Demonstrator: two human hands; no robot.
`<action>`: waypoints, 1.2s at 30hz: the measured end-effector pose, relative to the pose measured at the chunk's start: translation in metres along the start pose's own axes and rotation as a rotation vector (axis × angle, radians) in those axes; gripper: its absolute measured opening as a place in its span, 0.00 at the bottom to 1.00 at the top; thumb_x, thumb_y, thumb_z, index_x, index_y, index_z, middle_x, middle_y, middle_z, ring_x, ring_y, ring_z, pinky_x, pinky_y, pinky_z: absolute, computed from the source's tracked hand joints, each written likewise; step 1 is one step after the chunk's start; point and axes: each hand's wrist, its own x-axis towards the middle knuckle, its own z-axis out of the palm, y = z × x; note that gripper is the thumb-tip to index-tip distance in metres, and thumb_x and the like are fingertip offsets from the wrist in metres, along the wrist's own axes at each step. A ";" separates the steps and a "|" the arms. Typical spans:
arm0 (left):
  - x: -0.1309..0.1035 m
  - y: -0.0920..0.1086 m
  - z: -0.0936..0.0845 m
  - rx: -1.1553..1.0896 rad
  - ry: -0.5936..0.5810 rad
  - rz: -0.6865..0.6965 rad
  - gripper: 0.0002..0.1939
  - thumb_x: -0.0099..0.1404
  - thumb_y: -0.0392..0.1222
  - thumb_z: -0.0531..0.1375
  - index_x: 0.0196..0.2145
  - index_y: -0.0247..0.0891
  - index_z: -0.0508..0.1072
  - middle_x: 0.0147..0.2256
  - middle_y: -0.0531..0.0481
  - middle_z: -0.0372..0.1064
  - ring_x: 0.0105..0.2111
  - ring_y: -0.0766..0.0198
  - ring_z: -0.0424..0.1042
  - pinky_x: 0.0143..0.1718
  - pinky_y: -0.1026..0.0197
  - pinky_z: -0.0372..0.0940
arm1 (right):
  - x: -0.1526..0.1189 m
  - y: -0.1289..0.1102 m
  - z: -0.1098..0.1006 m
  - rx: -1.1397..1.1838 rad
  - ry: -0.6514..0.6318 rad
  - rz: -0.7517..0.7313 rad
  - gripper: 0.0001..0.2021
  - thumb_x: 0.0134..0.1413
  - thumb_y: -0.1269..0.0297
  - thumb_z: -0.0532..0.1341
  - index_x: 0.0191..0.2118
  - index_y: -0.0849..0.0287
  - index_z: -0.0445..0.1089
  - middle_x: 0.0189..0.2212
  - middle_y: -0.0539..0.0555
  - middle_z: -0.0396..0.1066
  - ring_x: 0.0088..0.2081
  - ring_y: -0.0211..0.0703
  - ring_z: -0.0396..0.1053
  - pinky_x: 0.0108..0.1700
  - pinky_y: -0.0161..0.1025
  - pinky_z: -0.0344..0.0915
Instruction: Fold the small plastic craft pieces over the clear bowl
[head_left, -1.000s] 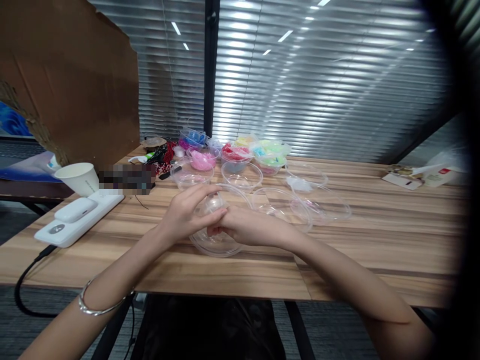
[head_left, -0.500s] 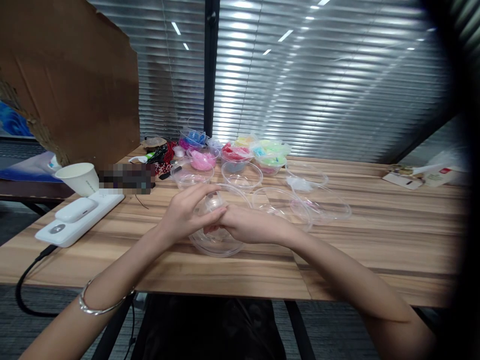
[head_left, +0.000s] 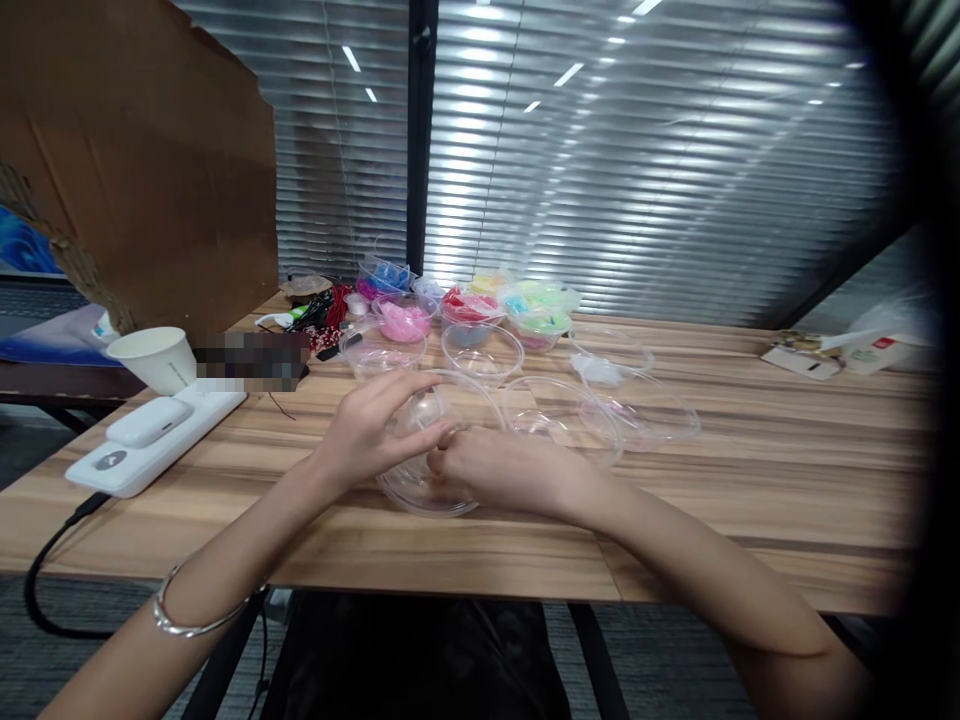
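Note:
At the middle of the table, my left hand point(head_left: 371, 425) is curled round a small clear plastic piece point(head_left: 427, 407), with thumb and forefinger around it. My right hand point(head_left: 499, 465) touches the left thumb tip from the right; its fingers are bent and pressed together, and what they hold is too small to make out. Both hands are over a clear round plastic container point(head_left: 427, 500) near the front edge. A silver bangle point(head_left: 187, 630) circles the left forearm.
Behind the hands are clear bowls, some with pink pieces point(head_left: 405, 320), red pieces point(head_left: 469, 305) and green pieces point(head_left: 544, 310). A white charger point(head_left: 154, 445), paper cup point(head_left: 157, 360) and cardboard sheet point(head_left: 150, 160) stand left. A small box point(head_left: 802, 355) lies far right.
My right hand has moved slightly down and to the right, its fingers now bent beneath the left thumb. The left hand has stayed nearly in place.

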 end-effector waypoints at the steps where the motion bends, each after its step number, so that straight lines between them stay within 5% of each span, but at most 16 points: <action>1: 0.000 0.000 0.000 0.000 0.001 -0.002 0.17 0.62 0.45 0.63 0.47 0.36 0.71 0.43 0.44 0.76 0.44 0.58 0.75 0.49 0.55 0.69 | 0.000 0.002 0.000 0.034 -0.009 -0.020 0.10 0.57 0.77 0.53 0.32 0.64 0.71 0.28 0.54 0.72 0.28 0.37 0.65 0.31 0.36 0.58; 5: -0.001 0.000 0.000 0.007 0.002 -0.021 0.17 0.62 0.46 0.63 0.47 0.37 0.71 0.43 0.44 0.76 0.44 0.57 0.75 0.49 0.55 0.69 | 0.002 0.008 -0.002 0.160 -0.014 -0.075 0.07 0.59 0.72 0.54 0.34 0.63 0.70 0.29 0.52 0.70 0.27 0.35 0.62 0.30 0.34 0.57; 11: -0.002 -0.002 0.000 0.023 -0.011 -0.019 0.18 0.62 0.46 0.63 0.47 0.35 0.71 0.44 0.42 0.76 0.45 0.55 0.75 0.48 0.55 0.69 | 0.005 0.008 0.002 0.026 0.014 -0.074 0.11 0.60 0.76 0.51 0.33 0.66 0.70 0.25 0.53 0.69 0.23 0.35 0.57 0.27 0.35 0.54; 25: -0.002 -0.003 0.000 0.071 0.002 -0.005 0.18 0.62 0.46 0.63 0.48 0.36 0.71 0.45 0.43 0.75 0.45 0.56 0.75 0.47 0.55 0.69 | 0.010 0.006 0.011 0.055 0.065 -0.064 0.12 0.59 0.79 0.51 0.32 0.67 0.70 0.28 0.55 0.72 0.25 0.35 0.62 0.30 0.35 0.57; 36: -0.003 -0.003 0.002 0.106 0.006 0.015 0.17 0.62 0.46 0.63 0.46 0.35 0.71 0.44 0.42 0.76 0.45 0.55 0.75 0.47 0.55 0.69 | 0.013 0.007 0.015 0.154 0.118 -0.065 0.13 0.65 0.70 0.50 0.37 0.66 0.71 0.34 0.57 0.74 0.31 0.37 0.66 0.36 0.36 0.62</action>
